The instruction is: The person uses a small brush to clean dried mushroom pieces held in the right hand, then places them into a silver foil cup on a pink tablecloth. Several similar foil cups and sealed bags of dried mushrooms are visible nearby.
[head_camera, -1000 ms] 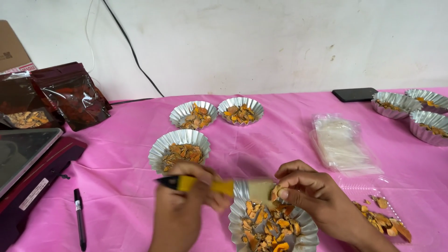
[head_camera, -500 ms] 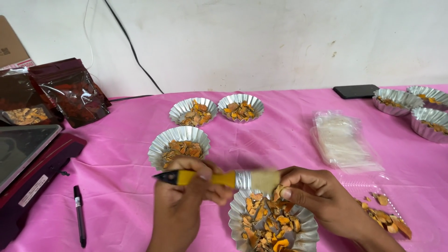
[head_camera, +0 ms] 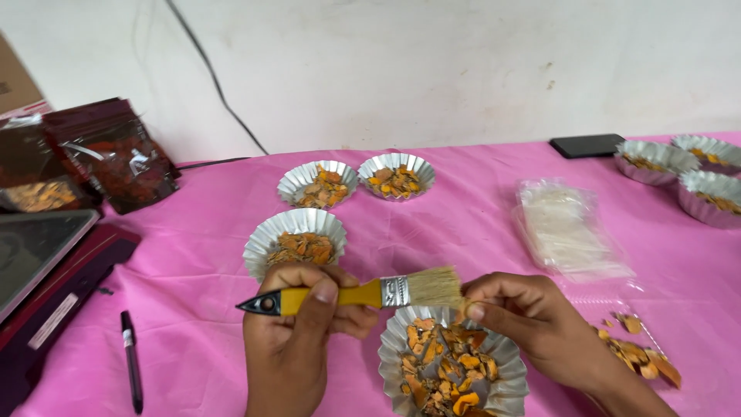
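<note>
Near edge, centre: a foil cup (head_camera: 454, 371) of dried pieces is set on the bench (head_camera: 478, 224).
Above the cup: a brush (head_camera: 363, 293) is held level, handle in the left hand (head_camera: 297, 344), bristles beside the right hand (head_camera: 532, 324).
Behind the hands: three filled cups (head_camera: 296, 241) are placed, two of them farther back.
Right: a stack of clear bags (head_camera: 563, 228) is laid; loose pieces (head_camera: 637, 357) lie nearer.
Far right: three more cups (head_camera: 687, 166) and a phone (head_camera: 588, 145) are found.
Left: a scale (head_camera: 38, 262), a pen (head_camera: 131, 371) and pouches (head_camera: 108, 154) are placed.

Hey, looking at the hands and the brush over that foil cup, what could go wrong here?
The brush, held level in the left hand, could flick orange chips out of the full foil cup onto the pink cloth. The right hand at the bristles may tip the light cup. Loose chips already lie beside it.
</note>
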